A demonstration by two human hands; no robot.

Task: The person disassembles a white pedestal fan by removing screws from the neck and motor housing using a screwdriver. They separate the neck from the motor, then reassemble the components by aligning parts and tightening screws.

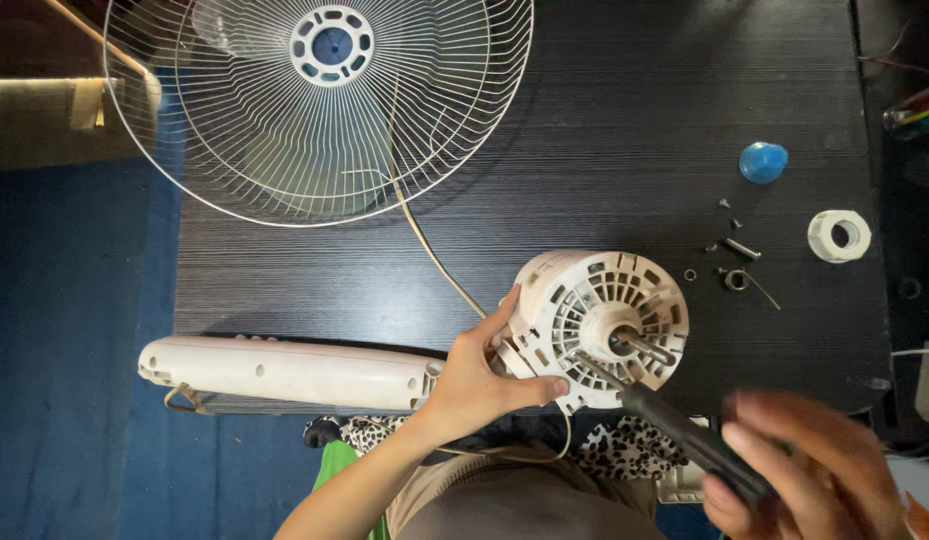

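Observation:
My left hand (481, 372) grips the side of a white fan motor housing (596, 325), thumb on its lower front rim. The housing faces up, with a metal shaft (644, 347) poking from its centre. My right hand (809, 470), blurred at the lower right, holds a black-handled screwdriver (684, 432) whose tip reaches into the housing's vents near the shaft. A white fan neck piece (284, 372) extends left from the motor along the table's front edge.
A wire fan guard (234, 150) lies at the top left of the dark table (624, 130). A blue cap (762, 162), a white plastic nut (839, 236) and several small screws and washers (736, 262) sit at the right. A thin cord (424, 240) runs across.

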